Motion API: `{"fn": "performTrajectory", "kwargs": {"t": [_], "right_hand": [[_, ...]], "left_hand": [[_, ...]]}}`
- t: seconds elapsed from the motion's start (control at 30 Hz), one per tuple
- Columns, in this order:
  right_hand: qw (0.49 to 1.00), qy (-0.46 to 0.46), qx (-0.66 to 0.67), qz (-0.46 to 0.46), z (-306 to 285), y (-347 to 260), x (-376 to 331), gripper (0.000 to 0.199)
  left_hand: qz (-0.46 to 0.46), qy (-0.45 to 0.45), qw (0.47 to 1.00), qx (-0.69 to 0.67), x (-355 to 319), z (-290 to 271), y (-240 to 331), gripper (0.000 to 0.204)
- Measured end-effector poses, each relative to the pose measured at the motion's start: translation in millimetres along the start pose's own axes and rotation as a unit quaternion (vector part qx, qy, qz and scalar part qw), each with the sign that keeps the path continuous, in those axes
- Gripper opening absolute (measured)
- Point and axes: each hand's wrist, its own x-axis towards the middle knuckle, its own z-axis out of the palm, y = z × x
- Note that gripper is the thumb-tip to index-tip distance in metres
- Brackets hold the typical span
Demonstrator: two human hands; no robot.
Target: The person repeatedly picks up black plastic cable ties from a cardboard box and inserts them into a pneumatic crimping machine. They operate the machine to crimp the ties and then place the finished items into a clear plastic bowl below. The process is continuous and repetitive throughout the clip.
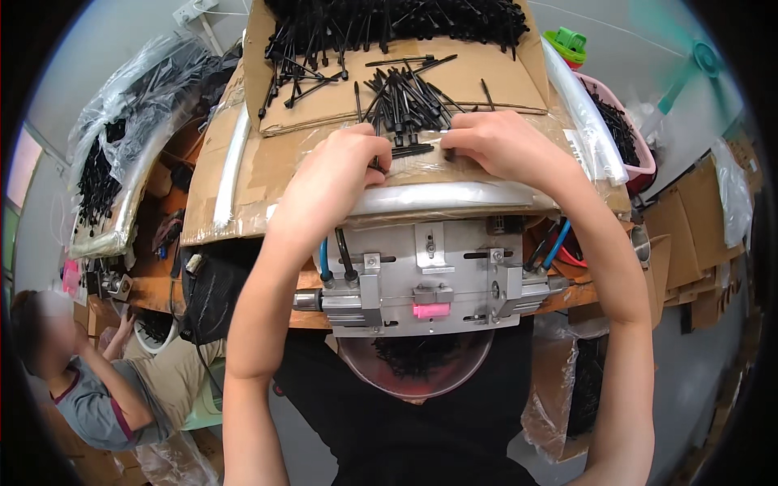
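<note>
Thin black sticks with a thicker head at one end lie in a loose pile [401,101] on the cardboard surface, with a few more lying flat [412,151] just in front. My left hand [344,158] is at the pile's left side, its fingers curled around a black stick that shows only in part. On the right side, my right hand [498,144] pinches a dark piece, probably another such stick, mostly covered by the fingers. Below both hands sits a metal fixture [425,275] with two side clamps and a pink piece [431,310] at its centre.
An open cardboard box [397,77] full of black sticks stands behind the pile. A clear bowl [417,368] with black pieces is below the fixture. At right are a pink basket [640,150] and a green fan [705,61]. A seated person [121,381] is at left.
</note>
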Motion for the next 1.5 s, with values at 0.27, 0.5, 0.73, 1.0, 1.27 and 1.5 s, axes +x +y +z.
{"fn": "performTrajectory", "kwargs": {"t": [0.27, 0.5, 0.73, 1.0, 1.27, 1.5], "right_hand": [[0.815, 0.187, 0.518, 0.178, -27, 25, -8, 0.027], [0.563, 0.397, 0.692, 0.217, -47, -11, -33, 0.03], [0.565, 0.397, 0.715, 0.11, -40, -55, -115, 0.043], [0.623, 0.426, 0.646, 0.115, -26, -94, -144, 0.042], [0.739, 0.445, 0.458, 0.215, -17, -142, -137, 0.027], [0.875, 0.23, 0.316, 0.286, 62, -224, -137, 0.055]], "left_hand": [[0.064, 0.038, 0.995, -0.061, -34, -6, 0, 0.018], [0.028, 0.274, 0.96, -0.053, -72, 13, 12, 0.022], [0.019, 0.127, 0.991, -0.027, -162, 72, 91, 0.057], [-0.036, 0.034, 0.994, 0.102, -168, 142, 106, 0.07], [-0.037, -0.005, 0.997, 0.075, -164, 130, 109, 0.071], [-0.014, 0.131, 0.99, 0.046, -123, 68, 88, 0.067]]}}
